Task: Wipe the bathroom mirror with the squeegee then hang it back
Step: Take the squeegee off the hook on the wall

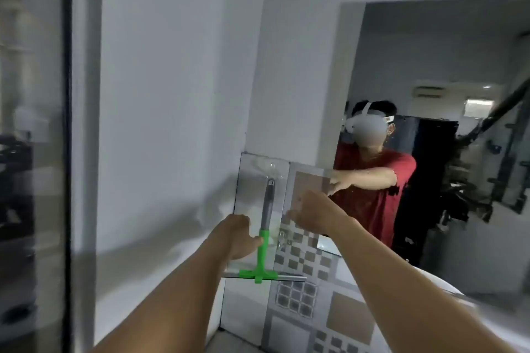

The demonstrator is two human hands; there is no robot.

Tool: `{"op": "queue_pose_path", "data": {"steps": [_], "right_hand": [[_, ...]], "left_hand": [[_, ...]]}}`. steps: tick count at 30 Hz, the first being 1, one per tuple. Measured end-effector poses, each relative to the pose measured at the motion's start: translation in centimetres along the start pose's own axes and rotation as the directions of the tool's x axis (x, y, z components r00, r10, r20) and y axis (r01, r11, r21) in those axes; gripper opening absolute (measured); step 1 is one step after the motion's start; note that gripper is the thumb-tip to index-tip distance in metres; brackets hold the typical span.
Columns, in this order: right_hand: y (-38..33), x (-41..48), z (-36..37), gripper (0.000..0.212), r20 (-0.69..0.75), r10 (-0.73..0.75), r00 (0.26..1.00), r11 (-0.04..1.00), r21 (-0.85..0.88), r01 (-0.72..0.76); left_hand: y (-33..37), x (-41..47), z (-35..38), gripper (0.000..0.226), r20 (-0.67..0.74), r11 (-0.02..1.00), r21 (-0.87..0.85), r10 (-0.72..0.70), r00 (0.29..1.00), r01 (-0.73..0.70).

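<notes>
The squeegee (263, 249) hangs upright against the tiled wall, with a grey upper handle, a green lower handle and its green blade head at the bottom. Its top end sits on a clear suction hook (271, 167). My left hand (239, 238) is closed on the green handle from the left. Just right of the squeegee, my right hand (312, 213) is held up near the tiles, fingers loosely bent, with nothing in it. The mirror (430, 66) fills the wall on the right and reflects a person in a red shirt reaching forward.
A patterned tile panel (304, 295) runs down behind and below the squeegee. A white basin rim (447, 289) curves in at the lower right. A dark-framed glass panel (67, 152) stands on the left, and a plain white wall (172, 94) lies between.
</notes>
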State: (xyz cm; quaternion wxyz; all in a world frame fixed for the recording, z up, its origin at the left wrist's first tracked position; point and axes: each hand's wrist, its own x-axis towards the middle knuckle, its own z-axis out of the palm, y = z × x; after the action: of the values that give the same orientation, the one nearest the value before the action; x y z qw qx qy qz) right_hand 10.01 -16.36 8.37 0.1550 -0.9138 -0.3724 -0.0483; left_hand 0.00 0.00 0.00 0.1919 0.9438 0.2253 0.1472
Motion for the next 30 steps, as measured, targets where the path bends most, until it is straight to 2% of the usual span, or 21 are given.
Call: {"op": "queue_pose_path", "data": {"steps": [6,11,15,22,27,30], "right_hand": [[-1.6,4.1,4.2,0.057,0.008,0.02,1.0,0.996,0.091,-0.021],[-2.0,6.3,7.4,0.046,-0.08,0.117,0.99,0.949,0.304,-0.088],[-2.1,6.5,7.7,0.031,-0.111,0.177,0.978,0.882,0.459,-0.108],[-2.1,5.7,7.0,0.029,-0.156,0.195,0.968,0.835,0.545,-0.08],[-1.9,3.3,4.5,0.022,-0.222,0.235,0.946,0.751,0.66,-0.032],[-0.8,1.0,2.2,0.009,-0.249,0.244,0.937,0.704,0.71,0.006]], "left_hand": [[-1.9,3.1,3.9,0.057,0.044,0.985,-0.169,-0.041,0.998,0.048],[-2.3,4.2,6.6,0.018,0.035,0.944,-0.328,-0.031,0.999,0.041],[-2.0,4.2,7.7,0.02,-0.027,0.927,-0.375,-0.029,0.999,0.016],[-0.4,2.9,7.7,0.021,-0.071,0.898,-0.441,-0.043,0.997,0.007],[2.4,0.0,6.5,0.018,-0.207,0.867,-0.497,-0.082,0.975,-0.033],[4.5,-1.9,5.4,0.022,-0.285,0.871,-0.479,-0.037,0.958,-0.11]]}}
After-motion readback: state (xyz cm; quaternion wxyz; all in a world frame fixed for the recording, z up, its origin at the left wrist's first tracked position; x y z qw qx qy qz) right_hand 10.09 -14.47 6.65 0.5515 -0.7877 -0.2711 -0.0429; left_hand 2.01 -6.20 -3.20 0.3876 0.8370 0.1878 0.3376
